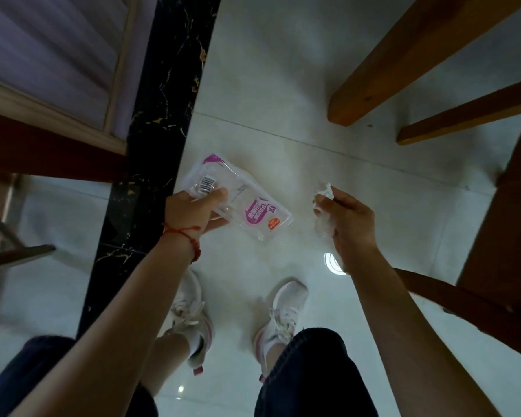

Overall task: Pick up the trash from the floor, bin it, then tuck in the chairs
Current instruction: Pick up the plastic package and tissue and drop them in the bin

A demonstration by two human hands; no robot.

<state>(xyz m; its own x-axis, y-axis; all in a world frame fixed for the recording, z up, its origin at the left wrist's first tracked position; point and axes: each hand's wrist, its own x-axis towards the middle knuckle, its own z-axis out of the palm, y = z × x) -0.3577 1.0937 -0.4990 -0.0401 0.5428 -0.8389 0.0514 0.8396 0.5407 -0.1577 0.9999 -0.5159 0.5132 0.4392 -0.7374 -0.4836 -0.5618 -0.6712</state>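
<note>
My left hand (194,210) grips a clear plastic wrapper (241,203) with purple print and a barcode, held above the pale tiled floor (283,85). My right hand (348,225) is closed on crumpled white and clear trash (324,203), which sticks out above and below my fingers. Both hands hover in front of my feet. A wooden chair (494,206) stands at the right, its leg and rail just beside my right forearm.
Two more wooden chair legs (403,64) slant in from the top right. A black marble strip (151,145) runs down the floor at the left, with a door frame and dark wood furniture (42,145) beyond it. My white sneakers (280,314) stand below the hands.
</note>
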